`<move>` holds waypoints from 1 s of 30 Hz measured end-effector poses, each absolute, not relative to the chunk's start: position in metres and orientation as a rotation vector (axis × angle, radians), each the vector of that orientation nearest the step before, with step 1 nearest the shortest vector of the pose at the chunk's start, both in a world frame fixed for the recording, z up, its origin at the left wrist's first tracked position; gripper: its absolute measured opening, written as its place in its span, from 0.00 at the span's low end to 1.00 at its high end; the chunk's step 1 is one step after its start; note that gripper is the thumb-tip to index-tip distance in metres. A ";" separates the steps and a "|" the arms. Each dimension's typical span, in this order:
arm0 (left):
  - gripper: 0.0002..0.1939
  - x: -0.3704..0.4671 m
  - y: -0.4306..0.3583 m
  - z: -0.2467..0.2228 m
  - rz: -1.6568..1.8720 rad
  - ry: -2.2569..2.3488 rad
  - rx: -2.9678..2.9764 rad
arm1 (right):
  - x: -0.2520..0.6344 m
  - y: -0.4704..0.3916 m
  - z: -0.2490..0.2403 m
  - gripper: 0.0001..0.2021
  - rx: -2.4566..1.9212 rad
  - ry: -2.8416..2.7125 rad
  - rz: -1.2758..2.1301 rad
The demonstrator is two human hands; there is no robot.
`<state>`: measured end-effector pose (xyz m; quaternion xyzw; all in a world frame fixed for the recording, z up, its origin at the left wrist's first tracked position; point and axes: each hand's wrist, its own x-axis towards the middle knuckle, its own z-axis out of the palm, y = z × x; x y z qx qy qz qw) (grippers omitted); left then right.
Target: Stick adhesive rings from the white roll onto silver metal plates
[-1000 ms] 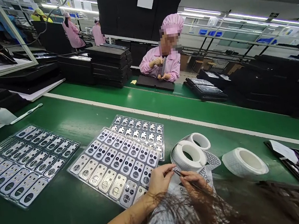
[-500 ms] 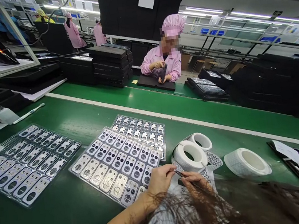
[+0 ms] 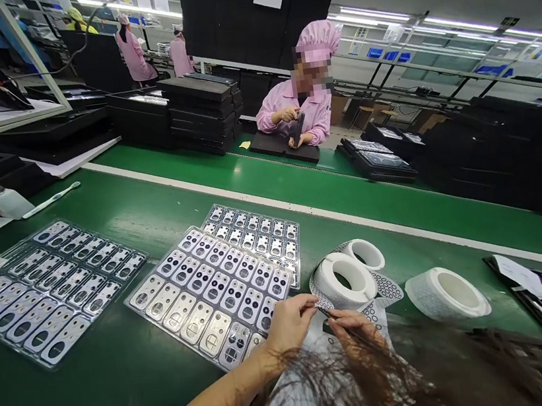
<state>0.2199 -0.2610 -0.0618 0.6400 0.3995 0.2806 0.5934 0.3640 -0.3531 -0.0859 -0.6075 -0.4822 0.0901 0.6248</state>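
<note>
- Two hands meet at six o'clock in the head view, my only view. My left hand (image 3: 287, 324) pinches the loose end of a white sticker strip (image 3: 321, 299) between thumb and fingertips, closed on it, so the strip stays taut.
- My right hand (image 3: 355, 332) is closed around thin dark tweezers (image 3: 333, 318), tip aimed at the strip just beside the left fingertips; I judge that angle suits lifting a small ring sticker. Hair hides part of this hand.
- The strip comes off a white roll (image 3: 345, 280) at about four o'clock from the hands' near tray, with a second small roll (image 3: 368, 253) touching it and a larger roll (image 3: 447, 294) farther toward three o'clock, all near.
- A clear tray of camera-lens frames (image 3: 213, 297) lies just beside my left hand at nine o'clock, probably kept close for short travel. Another tray (image 3: 255, 232) sits partly under it at twelve o'clock; a third tray (image 3: 48, 292) lies well apart on the green belt (image 3: 125, 382).
- Across the belt, a co-worker in pink (image 3: 296, 110) handles a dark part.
</note>
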 end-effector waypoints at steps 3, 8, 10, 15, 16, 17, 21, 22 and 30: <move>0.08 0.219 -0.261 -0.061 0.653 0.926 1.492 | 0.364 -0.353 -0.085 0.06 -1.378 -1.121 0.201; 0.08 0.219 -0.261 -0.061 0.652 0.918 1.511 | 0.364 -0.352 -0.084 0.06 -1.367 -1.156 0.200; 0.08 0.219 -0.261 -0.062 0.655 0.917 1.522 | 0.365 -0.352 -0.084 0.06 -1.365 -1.162 0.198; 0.09 0.219 -0.261 -0.064 0.679 0.921 1.568 | 0.364 -0.353 -0.083 0.06 -1.378 -1.163 0.184; 0.09 0.218 -0.261 -0.064 0.690 0.923 1.583 | 0.363 -0.352 -0.083 0.06 -1.378 -1.162 0.176; 0.09 0.218 -0.262 -0.064 0.703 0.924 1.600 | 0.362 -0.352 -0.083 0.06 -1.375 -1.162 0.164; 0.13 0.219 -0.260 -0.064 0.784 0.908 1.699 | 0.358 -0.350 -0.073 0.07 -1.385 -1.158 0.128; 0.15 0.219 -0.259 -0.063 0.806 0.901 1.731 | 0.357 -0.350 -0.068 0.08 -1.395 -1.153 0.122; 0.16 0.178 -0.274 -0.030 0.872 0.799 2.022 | 0.329 -0.430 -0.010 0.10 -1.452 -0.928 0.024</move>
